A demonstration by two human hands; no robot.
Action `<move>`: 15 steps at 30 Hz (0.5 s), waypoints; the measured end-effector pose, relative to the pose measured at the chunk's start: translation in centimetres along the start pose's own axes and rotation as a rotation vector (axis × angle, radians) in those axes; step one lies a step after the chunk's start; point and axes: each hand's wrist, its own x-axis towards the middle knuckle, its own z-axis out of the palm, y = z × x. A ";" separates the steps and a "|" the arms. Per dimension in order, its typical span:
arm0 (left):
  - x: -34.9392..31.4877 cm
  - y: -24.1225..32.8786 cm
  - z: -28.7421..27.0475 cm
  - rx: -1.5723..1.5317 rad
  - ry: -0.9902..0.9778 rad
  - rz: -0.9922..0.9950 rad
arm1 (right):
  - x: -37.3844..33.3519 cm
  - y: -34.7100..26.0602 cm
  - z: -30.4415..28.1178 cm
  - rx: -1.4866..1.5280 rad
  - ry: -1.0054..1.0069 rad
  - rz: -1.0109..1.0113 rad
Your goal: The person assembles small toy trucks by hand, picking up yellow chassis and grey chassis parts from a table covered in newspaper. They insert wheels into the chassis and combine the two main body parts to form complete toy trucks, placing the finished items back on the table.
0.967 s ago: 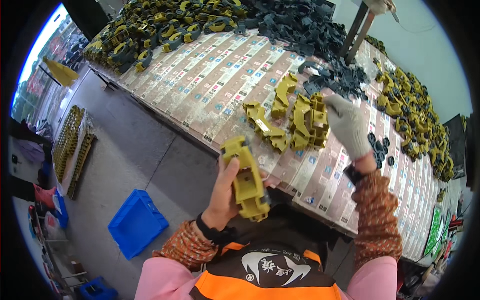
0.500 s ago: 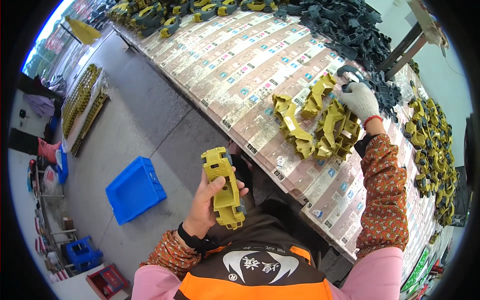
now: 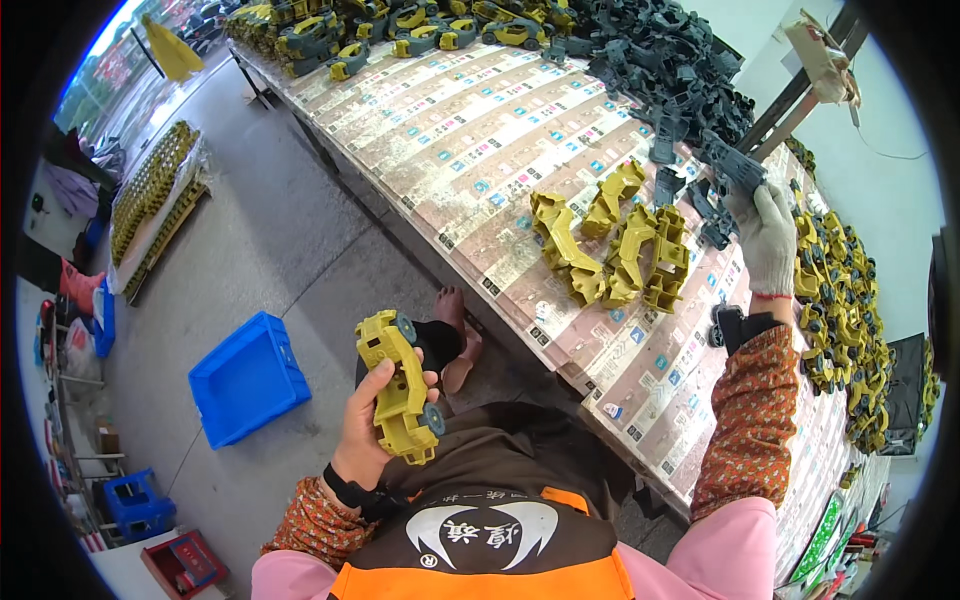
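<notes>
Right grip pinches a grey part, best held lightly, clear of the dark pile, while the left grip holds a yellow car body.

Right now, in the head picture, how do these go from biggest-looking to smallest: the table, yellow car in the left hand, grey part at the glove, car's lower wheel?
1. Table
2. Car
3. Grey part
4. Lower wheel
The car is nearer the camera than the grey part, so real sizes are unsure.
</notes>
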 end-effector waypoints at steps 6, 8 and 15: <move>-0.7 -0.1 -2.1 -0.085 -0.165 0.062 | -7.7 -1.9 4.7 0.273 -0.173 0.003; -1.4 -0.3 -0.5 -0.054 -0.218 0.065 | -11.4 -2.1 8.2 0.327 -0.194 0.081; -1.3 -0.3 3.7 0.042 -0.449 0.093 | -23.6 -2.7 16.0 0.306 -0.482 0.481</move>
